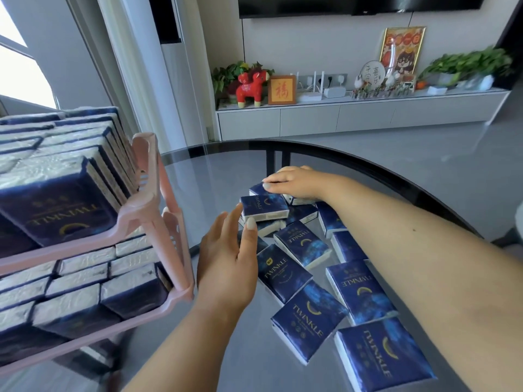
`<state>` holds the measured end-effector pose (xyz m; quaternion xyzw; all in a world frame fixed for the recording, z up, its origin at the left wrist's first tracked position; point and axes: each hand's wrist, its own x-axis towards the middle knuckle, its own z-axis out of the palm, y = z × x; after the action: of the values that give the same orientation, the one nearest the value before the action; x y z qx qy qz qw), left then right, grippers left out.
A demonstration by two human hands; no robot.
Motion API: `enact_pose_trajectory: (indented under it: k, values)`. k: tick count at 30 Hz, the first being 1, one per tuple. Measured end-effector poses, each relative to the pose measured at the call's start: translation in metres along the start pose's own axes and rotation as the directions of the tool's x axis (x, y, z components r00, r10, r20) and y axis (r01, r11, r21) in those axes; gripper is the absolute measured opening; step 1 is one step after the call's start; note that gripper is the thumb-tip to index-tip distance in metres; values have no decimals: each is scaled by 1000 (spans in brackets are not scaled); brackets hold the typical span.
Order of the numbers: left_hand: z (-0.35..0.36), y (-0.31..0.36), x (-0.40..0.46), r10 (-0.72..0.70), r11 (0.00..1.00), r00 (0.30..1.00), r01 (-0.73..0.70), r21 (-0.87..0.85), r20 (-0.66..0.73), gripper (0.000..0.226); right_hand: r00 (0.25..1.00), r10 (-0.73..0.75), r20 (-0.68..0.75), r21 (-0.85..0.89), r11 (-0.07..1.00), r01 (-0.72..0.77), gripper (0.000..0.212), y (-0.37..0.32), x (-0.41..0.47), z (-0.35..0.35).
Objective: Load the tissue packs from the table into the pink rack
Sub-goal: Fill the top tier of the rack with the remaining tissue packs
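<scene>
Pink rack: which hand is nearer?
Left. The left hand hovers just right of the pink rack; the right hand rests on tissue packs farther across the table.

Loose tissue packs (294,244) crowd the glass table (203,171) at centre and right; bare glass lies beyond and left of them. The pink rack (167,222) stands at left, both visible tiers packed with tissue packs.
</scene>
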<state>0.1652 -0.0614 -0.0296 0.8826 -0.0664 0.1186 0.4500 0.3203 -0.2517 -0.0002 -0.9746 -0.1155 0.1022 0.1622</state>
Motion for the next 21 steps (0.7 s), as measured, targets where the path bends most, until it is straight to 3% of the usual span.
enact_pose_trajectory:
  k: [9, 21]
  values:
    - [2, 11, -17, 33, 966, 999, -34, 255, 8, 56, 995, -12, -100, 87, 996, 21, 41, -13, -45, 16]
    - [-20, 26, -87, -46, 969, 997, 31, 244, 57, 49, 988, -18, -151, 174, 984, 44, 39, -41, -119, 38]
